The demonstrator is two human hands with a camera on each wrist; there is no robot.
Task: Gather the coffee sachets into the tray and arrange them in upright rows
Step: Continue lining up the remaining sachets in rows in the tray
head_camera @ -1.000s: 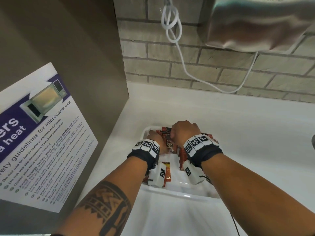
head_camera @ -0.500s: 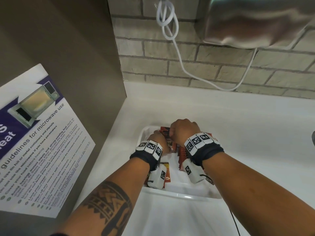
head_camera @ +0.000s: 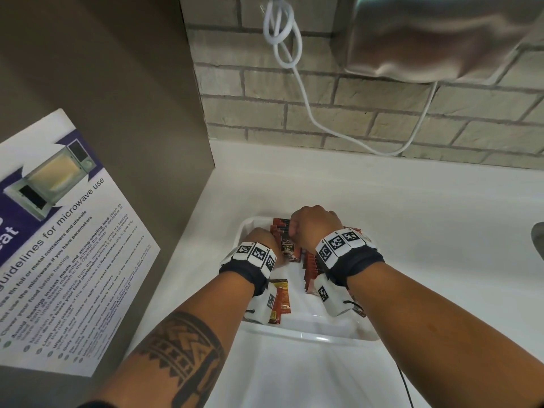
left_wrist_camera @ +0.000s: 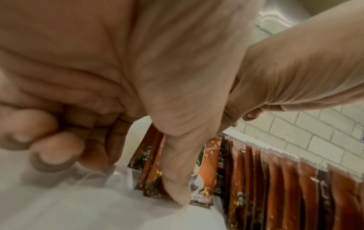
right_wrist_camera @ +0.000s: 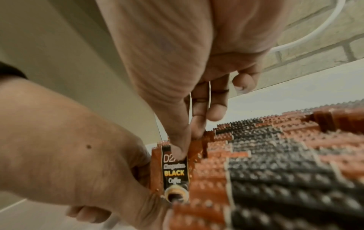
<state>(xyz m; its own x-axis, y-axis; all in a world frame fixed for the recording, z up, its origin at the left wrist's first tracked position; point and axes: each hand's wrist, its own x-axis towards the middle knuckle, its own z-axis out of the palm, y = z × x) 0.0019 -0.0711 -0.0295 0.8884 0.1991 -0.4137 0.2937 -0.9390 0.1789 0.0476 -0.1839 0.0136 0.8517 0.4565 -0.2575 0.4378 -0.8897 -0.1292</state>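
Where the head view hides it, right hand point(right_wrist_camera: 187, 109) pinches sachet point(right_wrist_camera: 175, 172).

A white surface point(head_camera: 397, 231) runs back to a brick wall, where it turns up in a low white lip. On its left it meets a tall grey-brown side panel. A white plastic tray point(head_camera: 309, 338) sits directly on the surface, near the left panel and well forward of the wall, with its long sides running away from the person. At the right edge of the head view a grey rounded object point(head_camera: 538, 237) shows just above the surface; what it is cannot be told.
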